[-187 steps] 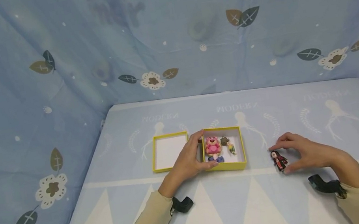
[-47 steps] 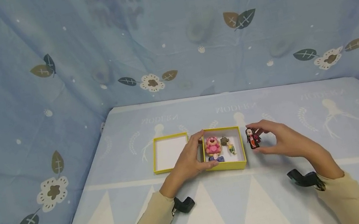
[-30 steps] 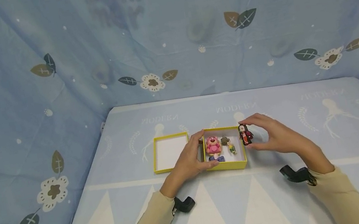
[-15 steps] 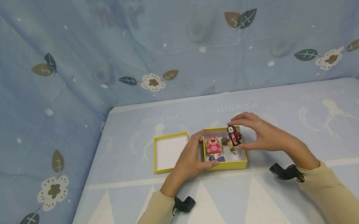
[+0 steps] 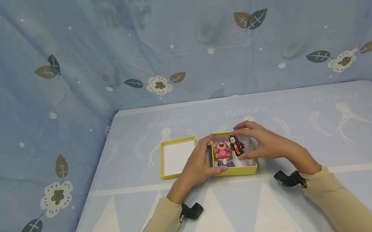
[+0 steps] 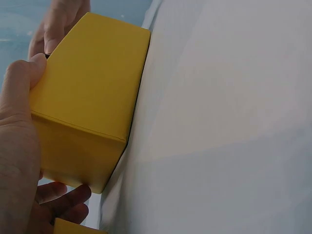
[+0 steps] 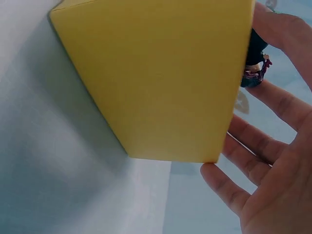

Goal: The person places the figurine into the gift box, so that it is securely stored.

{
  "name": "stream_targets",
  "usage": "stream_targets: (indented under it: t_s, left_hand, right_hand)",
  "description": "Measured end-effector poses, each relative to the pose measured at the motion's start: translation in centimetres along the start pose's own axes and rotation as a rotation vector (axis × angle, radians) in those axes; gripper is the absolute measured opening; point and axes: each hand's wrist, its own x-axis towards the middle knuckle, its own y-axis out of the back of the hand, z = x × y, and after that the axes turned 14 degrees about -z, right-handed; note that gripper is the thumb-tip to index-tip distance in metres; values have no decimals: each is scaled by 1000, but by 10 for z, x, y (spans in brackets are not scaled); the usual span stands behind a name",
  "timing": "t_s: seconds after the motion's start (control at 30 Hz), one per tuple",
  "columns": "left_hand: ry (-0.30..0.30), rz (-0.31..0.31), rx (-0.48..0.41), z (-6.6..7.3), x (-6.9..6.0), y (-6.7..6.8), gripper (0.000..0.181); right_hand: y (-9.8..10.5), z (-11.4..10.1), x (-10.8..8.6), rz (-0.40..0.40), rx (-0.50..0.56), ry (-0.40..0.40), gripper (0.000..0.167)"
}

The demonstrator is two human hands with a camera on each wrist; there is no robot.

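My left hand (image 5: pixel 196 164) grips the left side of an open yellow box (image 5: pixel 242 170); its thumb lies at the front rim in the left wrist view. With thumb and fingers, my right hand (image 5: pixel 269 143) pinches a small figurine (image 5: pixel 237 147) with long black hair and a dark and red robe, over the right half of the box. A pink bear figurine (image 5: pixel 222 150) lies inside at the left, with a blue-purple piece (image 5: pixel 227 164) below it. In the right wrist view the box wall (image 7: pixel 156 83) hides most of the held figurine (image 7: pixel 254 68).
To the left of the box lies its yellow-rimmed lid (image 5: pixel 178 158), white inside up. The table (image 5: pixel 233 215) has a pale blue and white patterned cloth. Blue patterned fabric (image 5: pixel 171 31) hangs behind and at the left. Black wrist cameras (image 5: pixel 192 211) sit on both wrists.
My right hand has carried the black-haired figurine leftward from the table to over the box, then lower. It now covers the small brown and green figurine. My left hand has stayed on the box.
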Motion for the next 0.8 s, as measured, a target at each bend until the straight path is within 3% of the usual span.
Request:
stream_targets:
  t_s: [0.8]
  left_hand:
    - [2,11,17,-1,0,0,107]
  right_hand:
    - [-9,10,5,-76,29,34,68]
